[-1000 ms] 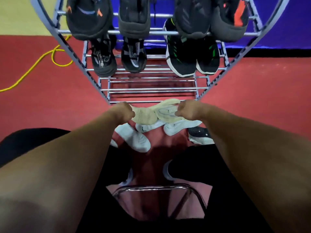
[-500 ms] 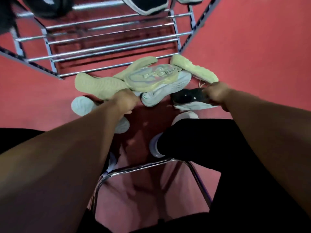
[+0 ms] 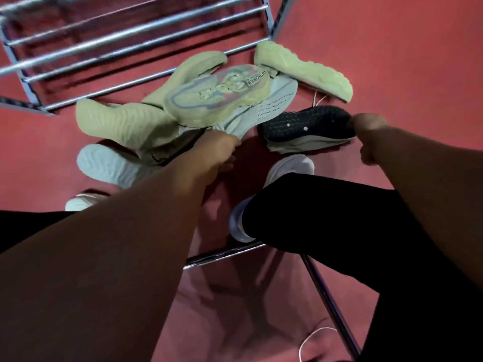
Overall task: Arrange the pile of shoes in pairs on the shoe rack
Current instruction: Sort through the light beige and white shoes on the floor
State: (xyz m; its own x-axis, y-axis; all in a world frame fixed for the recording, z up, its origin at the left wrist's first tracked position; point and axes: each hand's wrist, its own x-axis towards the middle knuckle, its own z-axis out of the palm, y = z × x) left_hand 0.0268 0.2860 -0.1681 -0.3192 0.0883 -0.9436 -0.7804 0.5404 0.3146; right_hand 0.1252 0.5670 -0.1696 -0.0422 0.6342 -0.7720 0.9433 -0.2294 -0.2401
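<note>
Left hand (image 3: 212, 152) shifted right — pile (image 3: 217, 99) crowds black shoe (image 3: 305, 124).

Red carpet (image 3: 392, 61) covers the floor beneath a chrome chair frame (image 3: 222, 256), a thin white cord (image 3: 324, 328) lying beside it.

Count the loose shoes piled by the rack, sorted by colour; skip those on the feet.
Yellow-green shoes: 4
White shoes: 2
Black shoes: 1
Total: 7
</note>
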